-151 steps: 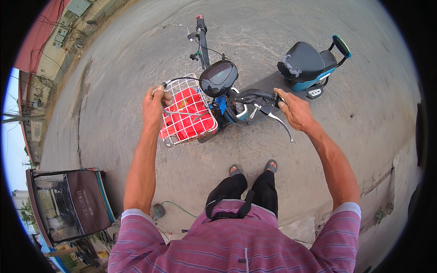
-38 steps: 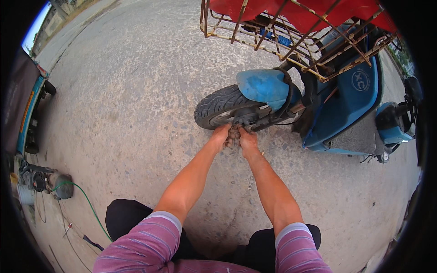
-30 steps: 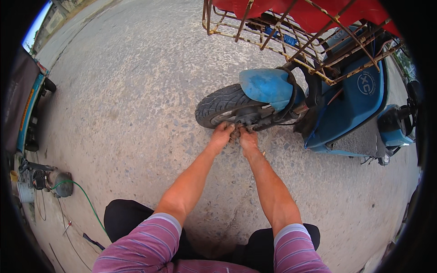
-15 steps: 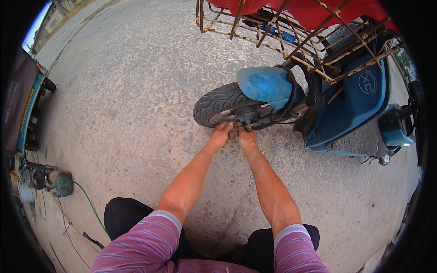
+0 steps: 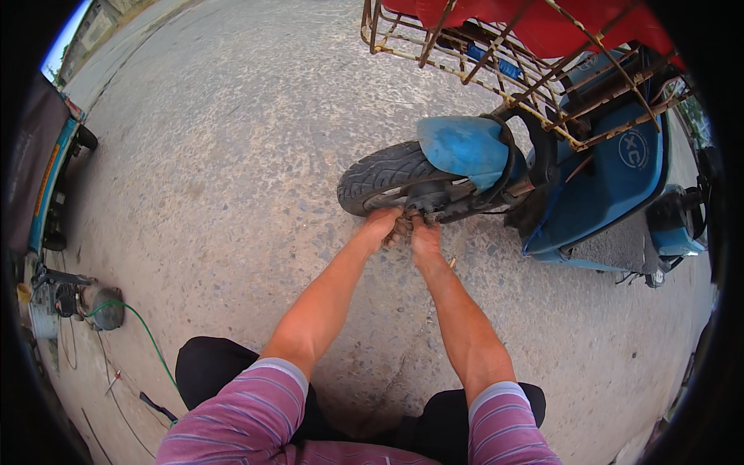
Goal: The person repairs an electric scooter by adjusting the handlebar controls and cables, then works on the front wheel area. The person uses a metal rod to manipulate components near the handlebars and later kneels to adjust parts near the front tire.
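Both arms reach forward to the hub (image 5: 431,194) of a blue electric scooter's front wheel. My left hand (image 5: 383,225) is closed at the lower edge of the black tyre (image 5: 376,174), just left of the hub. Close beside it, my right hand (image 5: 425,237) has its fingers curled at the axle end, under the fork. The fingertips of the two hands nearly meet. What they grip is too small and too hidden to make out. A scuffed blue mudguard (image 5: 463,146) covers the top of the wheel.
A rusty wire basket (image 5: 484,68) with red cloth juts out above the wheel. The scooter's blue body (image 5: 601,186) stands to the right. At the left are an air compressor (image 5: 101,306) with a green hose (image 5: 145,333) and a parked vehicle (image 5: 50,178).
The front wheel, mudguard and basket appear slightly farther right. Both hands stay at the hub with fingers closed; the right hand has shifted a little rightward.
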Demonstrator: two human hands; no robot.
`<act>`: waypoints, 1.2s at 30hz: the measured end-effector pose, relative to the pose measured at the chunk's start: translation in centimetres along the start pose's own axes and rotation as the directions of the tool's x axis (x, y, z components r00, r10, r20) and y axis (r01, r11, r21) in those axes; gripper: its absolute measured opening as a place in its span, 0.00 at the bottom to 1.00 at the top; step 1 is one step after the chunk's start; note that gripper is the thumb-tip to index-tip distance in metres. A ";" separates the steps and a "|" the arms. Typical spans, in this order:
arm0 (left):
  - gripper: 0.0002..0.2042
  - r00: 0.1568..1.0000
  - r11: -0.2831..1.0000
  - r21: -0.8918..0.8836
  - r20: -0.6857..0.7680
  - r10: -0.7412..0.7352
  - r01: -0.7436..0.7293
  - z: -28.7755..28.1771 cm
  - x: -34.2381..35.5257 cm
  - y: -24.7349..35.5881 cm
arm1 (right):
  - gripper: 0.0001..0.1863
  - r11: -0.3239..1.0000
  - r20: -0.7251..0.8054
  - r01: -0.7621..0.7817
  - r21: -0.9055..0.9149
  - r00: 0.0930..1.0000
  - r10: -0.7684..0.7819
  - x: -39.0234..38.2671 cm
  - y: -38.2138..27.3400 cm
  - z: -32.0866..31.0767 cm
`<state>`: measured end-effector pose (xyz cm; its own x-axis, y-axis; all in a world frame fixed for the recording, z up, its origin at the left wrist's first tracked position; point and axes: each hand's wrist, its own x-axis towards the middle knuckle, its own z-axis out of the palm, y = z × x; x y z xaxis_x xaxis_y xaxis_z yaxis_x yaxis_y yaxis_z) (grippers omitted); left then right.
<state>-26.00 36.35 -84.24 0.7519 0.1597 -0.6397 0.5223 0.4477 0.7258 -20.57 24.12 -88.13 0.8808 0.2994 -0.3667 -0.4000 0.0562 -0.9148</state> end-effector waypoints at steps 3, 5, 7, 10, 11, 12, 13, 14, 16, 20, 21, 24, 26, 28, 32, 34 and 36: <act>0.15 0.978 0.978 0.030 -0.031 0.208 -0.207 0.4 -0.9 -1.0 | 0.07 1.000 -0.036 0.029 -0.011 0.999 -0.029 -0.4 -0.3 0.3; 0.16 0.955 0.955 0.020 -0.031 0.295 -0.295 0.6 -1.1 -1.5 | 0.06 0.999 -0.041 0.035 -0.021 0.999 -0.036 -0.5 -0.2 0.3; 0.16 0.934 0.935 0.019 -0.034 0.355 -0.354 0.4 -0.8 -1.9 | 0.06 0.999 -0.009 0.037 -0.023 0.999 -0.037 -0.6 -0.5 0.5; 0.17 0.956 0.957 -0.010 -0.052 0.290 -0.291 0.3 -0.4 -2.1 | 0.06 1.000 0.031 0.009 0.020 0.999 -0.009 -1.4 -1.4 0.7; 0.18 0.982 0.981 -0.065 -0.058 0.182 -0.185 0.2 -0.2 -2.0 | 0.06 1.000 0.030 0.007 0.002 1.000 -0.007 -1.3 -1.4 0.7; 0.18 0.996 0.990 -0.117 -0.056 0.069 -0.075 0.1 -0.1 -1.6 | 0.07 1.000 0.026 0.003 -0.013 1.000 -0.003 -1.1 -1.1 0.6; 0.19 0.998 0.985 -0.168 -0.050 -0.044 0.035 0.0 -0.1 -1.2 | 0.08 1.000 0.022 -0.001 -0.029 1.000 0.001 -1.0 -0.8 0.5; 0.18 0.997 0.980 -0.185 -0.004 -0.071 0.069 -0.2 0.2 -1.0 | 0.07 1.000 0.019 0.011 -0.014 1.000 -0.011 -0.9 -0.7 0.4; 0.18 0.990 0.967 -0.215 0.081 -0.118 0.133 -0.7 0.5 -0.5 | 0.06 0.999 0.018 0.037 0.018 0.999 -0.037 -0.6 -0.7 0.6; 0.17 0.982 0.982 -0.014 -0.043 0.186 -0.186 0.7 -0.7 -1.1 | 0.06 0.999 -0.015 0.042 -0.005 0.999 -0.042 -1.3 -1.3 0.9; 0.16 0.970 0.971 -0.010 -0.040 0.239 -0.239 0.7 -1.1 -1.5 | 0.07 0.999 -0.032 0.033 0.009 0.999 -0.033 -1.6 -1.6 1.2; 0.16 0.949 0.948 -0.055 -0.014 0.314 -0.315 0.5 -1.0 -2.0 | 0.06 1.000 0.001 0.017 0.019 1.000 -0.017 -1.6 -1.8 0.9; 0.16 0.952 0.949 -0.076 0.002 0.307 -0.306 0.1 -0.6 -2.4 | 0.06 1.000 0.035 0.005 0.015 0.999 -0.006 -1.7 -1.8 0.7; 0.15 0.963 0.961 -0.071 0.015 0.269 -0.267 -0.1 -0.5 -2.3 | 0.07 1.000 0.052 -0.007 0.011 0.999 0.006 -2.3 -2.5 1.0; 0.15 0.993 0.965 -0.242 0.034 0.110 -0.099 -0.1 -0.5 -2.1 | 0.08 1.000 -0.030 -0.006 0.009 1.000 0.006 -0.4 0.2 0.4; 0.15 0.997 0.953 -0.299 0.024 0.067 -0.057 -0.1 -0.4 -1.9 | 0.09 0.998 -0.047 -0.061 -0.011 0.997 0.061 -0.3 0.0 0.4; 0.15 0.999 0.947 -0.321 0.042 0.023 -0.008 -0.2 -0.3 -1.8 | 0.09 0.999 -0.030 -0.031 -0.019 0.999 0.031 -0.5 -0.1 0.4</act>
<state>-27.21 35.68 -85.40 0.7797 0.1329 -0.6119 0.3597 0.7048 0.6115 -21.09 24.34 -87.81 0.8753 0.2722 -0.3997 -0.4225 0.0282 -0.9059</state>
